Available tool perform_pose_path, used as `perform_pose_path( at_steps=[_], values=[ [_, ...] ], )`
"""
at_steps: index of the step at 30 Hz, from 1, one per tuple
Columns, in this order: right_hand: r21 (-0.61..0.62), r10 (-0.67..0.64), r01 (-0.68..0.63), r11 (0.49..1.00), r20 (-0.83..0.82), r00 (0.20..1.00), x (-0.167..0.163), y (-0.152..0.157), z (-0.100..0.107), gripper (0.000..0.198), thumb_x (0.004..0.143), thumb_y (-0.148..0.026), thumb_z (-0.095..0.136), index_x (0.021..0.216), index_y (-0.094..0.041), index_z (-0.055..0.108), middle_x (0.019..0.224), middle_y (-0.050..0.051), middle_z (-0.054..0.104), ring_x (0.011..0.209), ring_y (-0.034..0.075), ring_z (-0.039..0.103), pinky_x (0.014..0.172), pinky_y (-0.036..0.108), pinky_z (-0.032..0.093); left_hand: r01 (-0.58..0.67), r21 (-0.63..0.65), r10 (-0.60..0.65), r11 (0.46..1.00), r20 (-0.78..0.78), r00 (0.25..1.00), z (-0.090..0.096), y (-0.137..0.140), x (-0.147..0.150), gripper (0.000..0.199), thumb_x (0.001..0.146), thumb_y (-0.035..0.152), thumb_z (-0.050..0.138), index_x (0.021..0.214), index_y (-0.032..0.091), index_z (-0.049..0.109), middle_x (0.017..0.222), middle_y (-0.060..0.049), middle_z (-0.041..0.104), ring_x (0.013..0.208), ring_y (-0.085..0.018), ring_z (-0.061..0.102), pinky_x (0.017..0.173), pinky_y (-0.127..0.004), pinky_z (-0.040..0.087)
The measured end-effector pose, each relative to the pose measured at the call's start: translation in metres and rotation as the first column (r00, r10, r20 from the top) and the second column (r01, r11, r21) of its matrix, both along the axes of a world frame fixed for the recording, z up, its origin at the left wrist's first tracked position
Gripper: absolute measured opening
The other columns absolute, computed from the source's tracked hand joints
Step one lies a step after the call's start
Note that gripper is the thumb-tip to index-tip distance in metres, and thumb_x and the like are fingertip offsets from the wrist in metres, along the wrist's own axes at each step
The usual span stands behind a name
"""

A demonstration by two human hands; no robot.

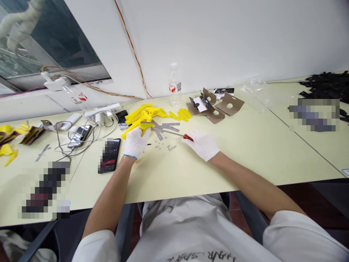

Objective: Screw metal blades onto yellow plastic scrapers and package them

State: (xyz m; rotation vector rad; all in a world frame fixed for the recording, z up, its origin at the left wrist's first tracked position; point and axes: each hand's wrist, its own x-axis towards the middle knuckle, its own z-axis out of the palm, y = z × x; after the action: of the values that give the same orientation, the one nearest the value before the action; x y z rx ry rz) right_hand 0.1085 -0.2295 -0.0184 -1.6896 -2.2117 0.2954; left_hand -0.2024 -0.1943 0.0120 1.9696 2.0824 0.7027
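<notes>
In a white knitted glove, my left hand (137,141) grips a yellow plastic part (146,125) with a grey metal strip along its top. My right hand (204,144), gloved too, is closed around the red handle of a screwdriver (188,137). Its thin shaft points left toward the yellow part. Between the hands lie several flat grey metal strips (171,127) with small holes. Small screws (171,147) are scattered on the table just below them. Behind my left hand is a heap of yellow plastic parts (147,112), with smaller flat yellow pieces (181,114) to its right.
A plastic bottle (175,85) stands by the wall, near opened brown cardboard packaging (228,104). Phones (109,155), tangled cables (91,136) and a power strip (105,109) lie on the left. Black parts (325,85) are piled far right on the pale table (245,160).
</notes>
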Motion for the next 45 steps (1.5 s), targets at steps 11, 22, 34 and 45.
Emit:
perform_pose_path(
  at_steps=[11, 22, 34, 45],
  values=[
    [-0.318, 0.086, -0.211, 0.924, -0.365, 0.927, 0.001, 0.002, 0.004, 0.046, 0.115, -0.055, 0.056, 0.087, -0.021, 0.068, 0.076, 0.003, 0.070, 0.069, 0.019, 0.061, 0.068, 0.030, 0.040, -0.006, -0.008, 0.006, 1.000, -0.010, 1.000, 0.000, 0.001, -0.001, 0.040, 0.112, 0.050, 0.065, 0.093, 0.015, 0.074, 0.086, -0.012, 0.073, 0.099, -0.030, 0.065, 0.085, -0.039, 0.046],
    [-0.711, -0.309, -0.517, 0.476, -0.686, 0.659, 0.013, 0.007, 0.012, 0.051, 0.100, -0.072, 0.074, 0.104, -0.023, 0.061, 0.064, -0.010, 0.046, 0.044, 0.006, 0.021, 0.039, 0.020, 0.015, 0.007, 0.012, -0.007, 1.000, -0.026, 1.000, 0.003, -0.001, 0.003, 0.040, 0.114, 0.046, 0.064, 0.089, 0.016, 0.069, 0.091, -0.013, 0.074, 0.098, -0.029, 0.066, 0.087, -0.039, 0.048],
    [-0.022, -0.011, 0.010, 1.000, -0.046, 0.999, -0.002, -0.004, 0.007, 0.029, 0.112, -0.044, 0.068, 0.100, -0.020, 0.077, 0.104, 0.011, 0.080, 0.094, 0.026, 0.072, 0.072, 0.033, 0.037, 0.013, -0.001, -0.012, 1.000, 0.063, 0.998, -0.004, 0.001, 0.003, 0.043, 0.113, 0.045, 0.076, 0.141, 0.012, 0.073, 0.137, -0.012, 0.072, 0.119, -0.030, 0.074, 0.102, -0.046, 0.066],
    [-0.148, 0.082, -0.109, 0.983, -0.177, 0.981, -0.003, -0.002, -0.003, 0.039, 0.117, -0.051, 0.057, 0.098, -0.022, 0.075, 0.093, 0.009, 0.081, 0.083, 0.026, 0.071, 0.073, 0.034, 0.038, 0.000, 0.055, 0.000, 0.999, -0.008, 1.000, 0.000, 0.001, -0.007, 0.044, 0.109, 0.051, 0.065, 0.083, 0.016, 0.072, 0.080, -0.010, 0.068, 0.083, -0.025, 0.065, 0.079, -0.036, 0.047]
  ],
)
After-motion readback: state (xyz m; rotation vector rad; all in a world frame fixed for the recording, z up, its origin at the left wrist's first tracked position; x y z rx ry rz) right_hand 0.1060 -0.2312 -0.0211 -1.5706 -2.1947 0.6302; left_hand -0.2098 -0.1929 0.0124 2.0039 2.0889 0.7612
